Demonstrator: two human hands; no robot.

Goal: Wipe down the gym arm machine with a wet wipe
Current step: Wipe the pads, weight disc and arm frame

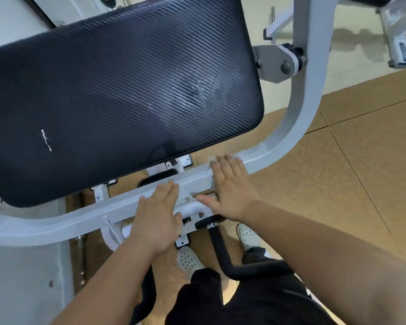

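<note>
A gym | white steel machine frame (300, 127), black padded arm rest (117, 95), cork-brown floor tiles (352, 160), second machine (394, 43) beyond

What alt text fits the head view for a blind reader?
The left hand and right hand lie flat on the white metal frame bar of a gym machine, below its large black textured pad. A pale wipe seems to sit under the right fingertips.

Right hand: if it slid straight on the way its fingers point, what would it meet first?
Probably the lower edge of the black pad, just beyond the white frame bar the right hand lies flat on; depth is unclear, so it might pass under.
</note>
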